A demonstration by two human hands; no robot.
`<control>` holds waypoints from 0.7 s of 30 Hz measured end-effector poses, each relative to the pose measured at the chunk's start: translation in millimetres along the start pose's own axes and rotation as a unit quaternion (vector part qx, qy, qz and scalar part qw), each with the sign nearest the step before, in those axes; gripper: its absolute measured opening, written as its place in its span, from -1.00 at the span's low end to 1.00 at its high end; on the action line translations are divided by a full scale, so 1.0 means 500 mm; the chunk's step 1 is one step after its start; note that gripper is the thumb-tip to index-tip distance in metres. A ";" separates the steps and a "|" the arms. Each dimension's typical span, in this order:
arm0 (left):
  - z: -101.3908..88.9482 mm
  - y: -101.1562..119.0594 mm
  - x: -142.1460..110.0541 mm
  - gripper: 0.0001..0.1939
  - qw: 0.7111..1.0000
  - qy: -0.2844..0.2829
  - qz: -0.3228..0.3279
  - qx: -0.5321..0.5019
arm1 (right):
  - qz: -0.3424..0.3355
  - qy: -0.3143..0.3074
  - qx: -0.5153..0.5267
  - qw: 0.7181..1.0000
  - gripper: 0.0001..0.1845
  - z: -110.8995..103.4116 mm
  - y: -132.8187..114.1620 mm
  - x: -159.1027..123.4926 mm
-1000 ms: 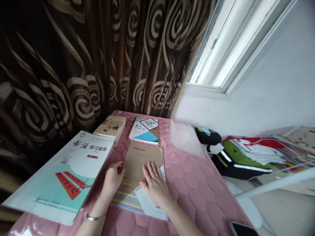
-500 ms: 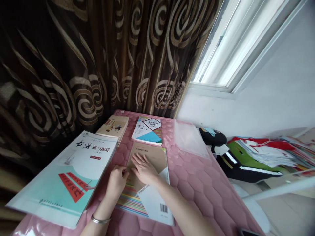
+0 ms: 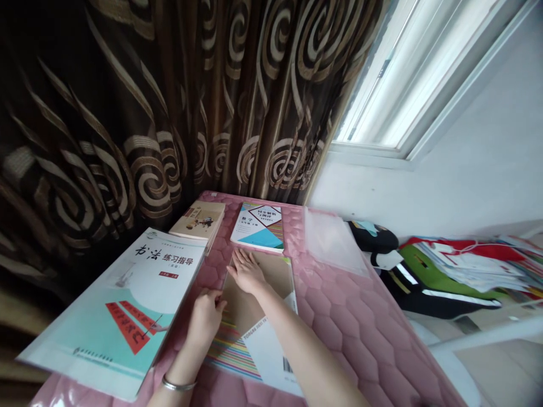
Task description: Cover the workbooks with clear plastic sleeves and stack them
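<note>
A workbook [image 3: 271,282] with a brown upper part, a white corner and coloured stripes lies flat in front of me. My right hand [image 3: 247,271] rests palm down on its upper left part, fingers stretched out towards the far edge. At the workbook's left edge is my left hand [image 3: 206,316], its fingers curled and thumb against the edge; its fingertips are partly hidden. A metal bangle [image 3: 178,385] circles the left wrist. To the left lies a large white-and-teal calligraphy book [image 3: 123,305].
Behind the workbook lies a blue-and-white maths book [image 3: 258,226]. Small tan books [image 3: 198,220] are stacked at the back left. A clear plastic sheet [image 3: 333,240] lies on the pink quilted table cover [image 3: 356,322]. Right of the table are a bag [image 3: 436,282] and papers [image 3: 470,263].
My right hand has slid a little away from me, to the workbook's far left corner. My left hand stays at the left edge. The whole view has shifted slightly.
</note>
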State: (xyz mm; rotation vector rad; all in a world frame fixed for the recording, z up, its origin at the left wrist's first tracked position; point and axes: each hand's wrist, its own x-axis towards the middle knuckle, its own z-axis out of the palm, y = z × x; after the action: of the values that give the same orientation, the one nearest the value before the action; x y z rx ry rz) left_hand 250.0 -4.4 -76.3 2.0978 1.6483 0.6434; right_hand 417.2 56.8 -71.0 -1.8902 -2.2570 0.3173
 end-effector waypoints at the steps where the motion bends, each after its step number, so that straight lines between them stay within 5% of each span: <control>1: 0.000 0.000 -0.001 -0.80 1.000 0.001 0.000 -0.004 | 0.004 -0.003 -0.002 1.000 -0.26 -0.002 0.010 -0.009; 10: -0.013 0.017 0.004 -0.80 1.000 -0.014 -0.024 0.014 | 0.181 0.021 -0.059 0.981 -0.28 -0.040 0.171 -0.122; 16: -0.017 0.036 0.001 -0.76 0.997 -0.033 -0.040 0.060 | 0.266 0.147 -0.058 0.951 -0.41 -0.030 0.149 -0.164; 21: -0.018 0.036 0.003 -0.77 0.996 -0.034 -0.050 0.070 | 0.312 0.153 0.039 0.937 -0.45 -0.034 0.142 -0.190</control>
State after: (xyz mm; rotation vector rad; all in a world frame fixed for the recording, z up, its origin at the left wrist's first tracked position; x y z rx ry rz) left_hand 259.2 -6.8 -58.7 2.0904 1.7936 0.4304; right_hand 505.6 -24.2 -74.6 -2.3733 -1.3887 0.1707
